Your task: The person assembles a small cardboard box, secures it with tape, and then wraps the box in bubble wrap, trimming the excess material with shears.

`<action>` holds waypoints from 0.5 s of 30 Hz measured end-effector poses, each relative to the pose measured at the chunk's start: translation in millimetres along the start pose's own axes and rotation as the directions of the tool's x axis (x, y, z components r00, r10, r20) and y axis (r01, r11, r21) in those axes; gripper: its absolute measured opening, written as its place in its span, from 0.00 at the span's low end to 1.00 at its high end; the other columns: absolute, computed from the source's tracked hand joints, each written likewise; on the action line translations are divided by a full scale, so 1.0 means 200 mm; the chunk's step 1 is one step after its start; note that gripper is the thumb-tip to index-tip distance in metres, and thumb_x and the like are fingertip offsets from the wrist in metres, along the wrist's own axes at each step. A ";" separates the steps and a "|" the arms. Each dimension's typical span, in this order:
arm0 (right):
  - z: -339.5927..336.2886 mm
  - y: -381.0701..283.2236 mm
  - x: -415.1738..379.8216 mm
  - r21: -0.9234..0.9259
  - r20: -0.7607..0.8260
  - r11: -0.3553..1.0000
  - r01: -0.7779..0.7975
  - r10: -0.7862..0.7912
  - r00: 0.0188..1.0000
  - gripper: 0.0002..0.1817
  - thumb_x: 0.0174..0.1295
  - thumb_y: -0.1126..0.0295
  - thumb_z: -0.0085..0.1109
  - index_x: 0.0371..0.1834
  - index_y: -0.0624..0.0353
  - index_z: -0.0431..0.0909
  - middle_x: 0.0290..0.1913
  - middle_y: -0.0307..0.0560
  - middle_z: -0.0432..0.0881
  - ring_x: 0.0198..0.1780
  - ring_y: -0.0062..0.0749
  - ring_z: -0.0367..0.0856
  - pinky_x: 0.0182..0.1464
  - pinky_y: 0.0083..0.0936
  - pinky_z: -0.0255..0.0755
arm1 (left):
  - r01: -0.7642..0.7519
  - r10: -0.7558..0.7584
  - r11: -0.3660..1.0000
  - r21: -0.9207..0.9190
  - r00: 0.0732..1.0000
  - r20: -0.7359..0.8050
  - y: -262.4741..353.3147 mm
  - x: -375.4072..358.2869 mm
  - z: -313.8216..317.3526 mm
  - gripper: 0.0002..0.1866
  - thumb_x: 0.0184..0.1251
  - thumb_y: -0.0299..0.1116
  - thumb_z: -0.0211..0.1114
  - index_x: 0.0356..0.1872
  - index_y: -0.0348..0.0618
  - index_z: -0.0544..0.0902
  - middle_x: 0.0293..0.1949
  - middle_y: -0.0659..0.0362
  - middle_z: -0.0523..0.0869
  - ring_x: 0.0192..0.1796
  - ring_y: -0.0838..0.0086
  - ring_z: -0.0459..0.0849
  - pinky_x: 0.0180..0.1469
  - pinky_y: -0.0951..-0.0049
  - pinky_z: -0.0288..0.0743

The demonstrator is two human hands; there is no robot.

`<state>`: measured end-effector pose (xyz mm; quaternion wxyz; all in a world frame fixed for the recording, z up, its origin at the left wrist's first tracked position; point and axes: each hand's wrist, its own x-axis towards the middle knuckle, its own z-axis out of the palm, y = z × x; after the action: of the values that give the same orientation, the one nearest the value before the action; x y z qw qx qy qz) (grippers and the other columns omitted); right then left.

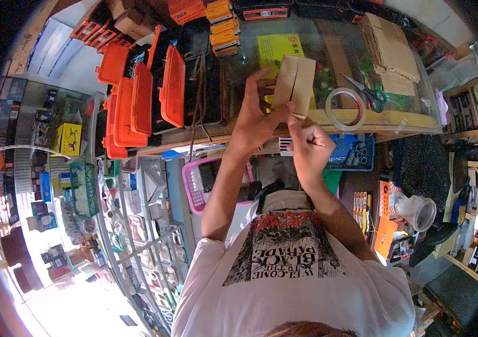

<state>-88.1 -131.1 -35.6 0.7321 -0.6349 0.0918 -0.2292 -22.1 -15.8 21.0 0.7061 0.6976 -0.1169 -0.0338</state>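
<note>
A small brown paper packet (302,78) lies over the glass counter near its front edge, its lower end between my hands. My left hand (258,115) has its thumb on the packet's lower part, with the other fingers spread along its left side. At the bottom corner, the thumb and curled fingers of my right hand (311,143) pinch the packet's folded end. Beside it on the right rests a roll of tape (330,115), and behind that are scissors (375,100) with dark handles. A yellow sheet (270,48) shows behind the packet.
Orange cases (173,90) stand at the left of the counter (407,119). Flat brown paper pieces (388,48) are stacked at the back right. Below the counter are a pink basket (195,194) and a blue tray (365,160). Small orange boxes (222,28) sit at the back.
</note>
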 end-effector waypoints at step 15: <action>-0.13 -0.10 0.04 -0.228 0.064 0.954 0.194 -0.184 0.981 0.12 0.61 0.72 0.77 0.42 0.61 0.82 0.23 0.37 0.81 0.23 0.14 0.72 0.27 0.18 0.66 | 0.036 -0.035 0.999 -0.011 0.992 0.120 0.03 0.05 -0.06 0.37 0.74 0.32 0.70 0.75 0.40 0.58 0.61 0.48 0.77 0.62 0.67 0.78 0.59 0.66 0.79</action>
<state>-97.1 -160.2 -19.3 0.6290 -0.7269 0.0415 -0.2725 -9.5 -5.5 27.7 0.7017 0.6916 -0.1465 -0.0890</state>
